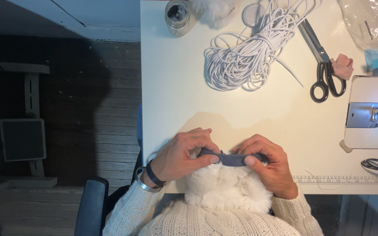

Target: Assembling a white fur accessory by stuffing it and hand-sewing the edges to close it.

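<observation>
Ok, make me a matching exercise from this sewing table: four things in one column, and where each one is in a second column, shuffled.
Things:
1. Coil of white cord
2. Black-handled metal scissors
3. Strip of blue-grey fabric
4. Small clear glass jar

Places:
A. Far left corner of the white table
B. Pinched between the left hand and right hand, over white fluffy fabric
C. Middle of the table's far side
D. Between the cord and the white sewing machine

Pairs: 1-C, 2-D, 3-B, 4-A
</observation>
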